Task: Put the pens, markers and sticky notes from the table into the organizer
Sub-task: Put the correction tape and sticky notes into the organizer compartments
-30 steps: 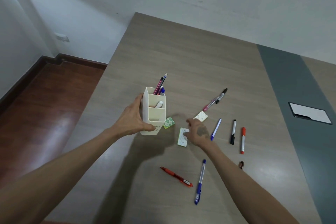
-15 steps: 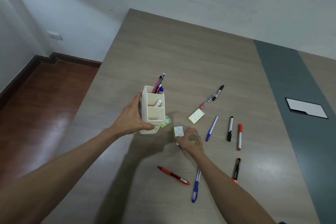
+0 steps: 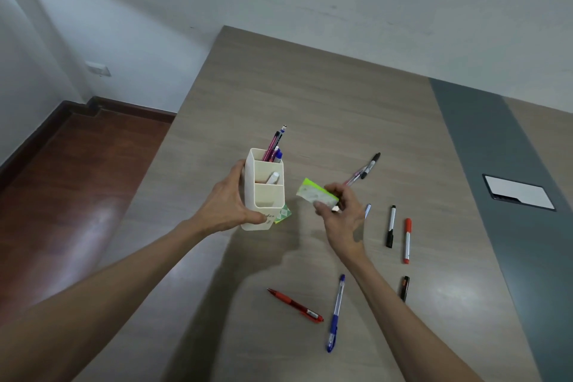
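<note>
Lifted off the table (image 3: 310, 87) since half a second ago, a sticky pad (image 3: 316, 196) is now held in the air just right of the organizer (image 3: 264, 192) — pinched between thumb and fingers of the right hand (image 3: 341, 214). The organizer is gripped by the left hand (image 3: 228, 205), fingers wrapped round its side. Pens (image 3: 274, 146) are stood in its rear compartment; a green pad (image 3: 283, 214) lies against its base. More pens and markers are scattered at the right — a red pen (image 3: 296, 306) and blue pen (image 3: 335, 313) nearest.

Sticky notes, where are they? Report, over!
Left hand grips cream plastic organizer. Right hand holds green-edged sticky note pad beside it, not in yet. Nothing blocks front compartment.
</note>
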A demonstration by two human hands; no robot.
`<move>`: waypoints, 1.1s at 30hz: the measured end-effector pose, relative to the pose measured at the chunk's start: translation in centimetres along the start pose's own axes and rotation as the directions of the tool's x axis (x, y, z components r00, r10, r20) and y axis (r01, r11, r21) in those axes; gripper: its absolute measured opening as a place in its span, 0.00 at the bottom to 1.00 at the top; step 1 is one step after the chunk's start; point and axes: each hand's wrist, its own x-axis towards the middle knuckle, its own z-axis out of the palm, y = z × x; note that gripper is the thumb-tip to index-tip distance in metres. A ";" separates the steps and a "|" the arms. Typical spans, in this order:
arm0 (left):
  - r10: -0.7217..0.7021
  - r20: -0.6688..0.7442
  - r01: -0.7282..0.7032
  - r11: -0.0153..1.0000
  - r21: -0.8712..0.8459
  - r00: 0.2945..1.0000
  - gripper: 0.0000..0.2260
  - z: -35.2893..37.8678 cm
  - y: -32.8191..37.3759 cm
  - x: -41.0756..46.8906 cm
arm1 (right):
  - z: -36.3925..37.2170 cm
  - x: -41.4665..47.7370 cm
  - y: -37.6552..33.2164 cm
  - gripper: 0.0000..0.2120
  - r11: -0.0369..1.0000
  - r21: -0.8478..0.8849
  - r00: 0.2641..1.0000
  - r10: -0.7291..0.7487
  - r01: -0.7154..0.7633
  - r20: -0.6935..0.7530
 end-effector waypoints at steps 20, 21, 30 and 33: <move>0.029 0.015 -0.029 1.000 0.003 0.999 0.51 1.5 1.3 1.1 | 2.3 2.5 -4.0 0.26 0.811 -0.274 0.827 -0.392 0.517 0.402; 0.030 0.021 -0.030 1.000 0.008 0.999 0.52 1.7 1.3 1.3 | 2.4 2.5 -3.7 0.25 0.806 -0.289 0.832 -0.394 0.517 0.390; 0.026 0.042 -0.026 1.000 0.006 0.999 0.51 2.7 0.8 2.6 | 1.5 3.5 -0.6 0.20 0.819 -0.348 0.890 -0.417 0.456 0.185; -0.003 0.045 0.003 1.000 -0.002 0.999 0.51 2.6 0.5 3.0 | -0.5 5.2 2.3 0.16 0.910 -0.345 0.971 -0.238 0.230 0.020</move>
